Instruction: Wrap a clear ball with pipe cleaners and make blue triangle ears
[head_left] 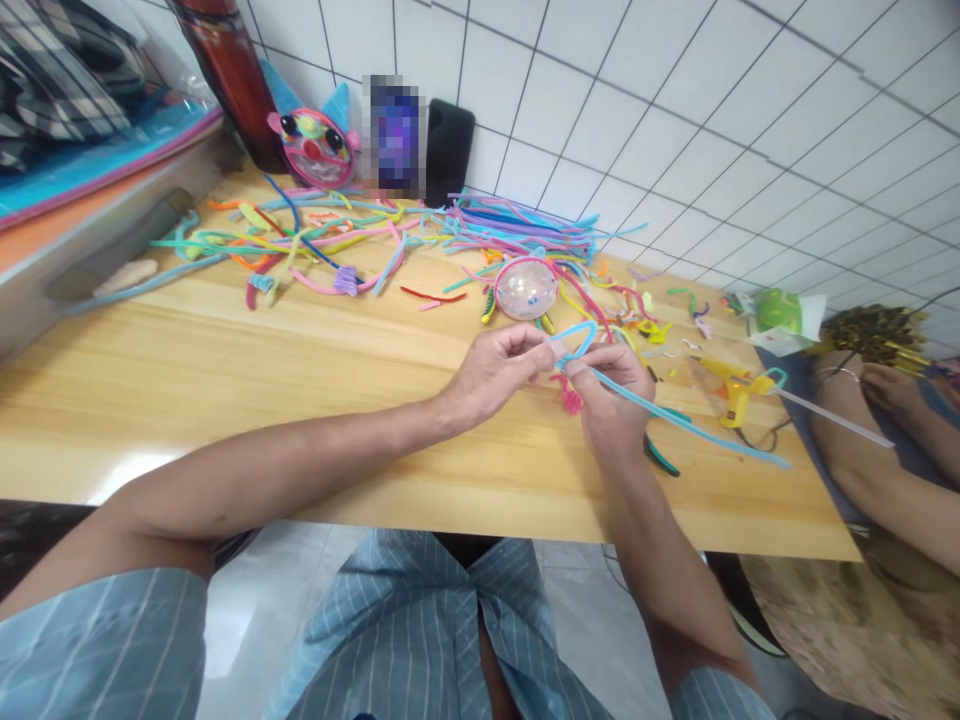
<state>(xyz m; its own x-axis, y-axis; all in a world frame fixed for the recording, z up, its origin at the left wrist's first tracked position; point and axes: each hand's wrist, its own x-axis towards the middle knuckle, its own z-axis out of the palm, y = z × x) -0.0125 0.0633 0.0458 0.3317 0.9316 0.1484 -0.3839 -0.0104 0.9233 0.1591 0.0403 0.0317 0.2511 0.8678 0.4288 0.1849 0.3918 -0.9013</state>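
A light-blue pipe cleaner (675, 415) is bent into a narrow loop at one end, and its long tail runs out to the right above the table. My left hand (504, 372) pinches it at the left of the loop. Just beside it, my right hand (611, 395) grips the same pipe cleaner below the bend, thumb on top. Behind my fingers lies a clear round piece with a pink rim (527, 288) and small bits inside. A pink coiled piece (570, 397) rests on the table between my hands. Dark-green-handled pliers (661, 458) are partly hidden by my right wrist.
Loose pipe cleaners (517, 225) are heaped along the wall. A finished face with blue ears (315, 145), a red flask (232, 85) and a black phone (448, 150) stand at the back. A yellow glue gun (735, 390) lies right, near another person's arm (862, 465).
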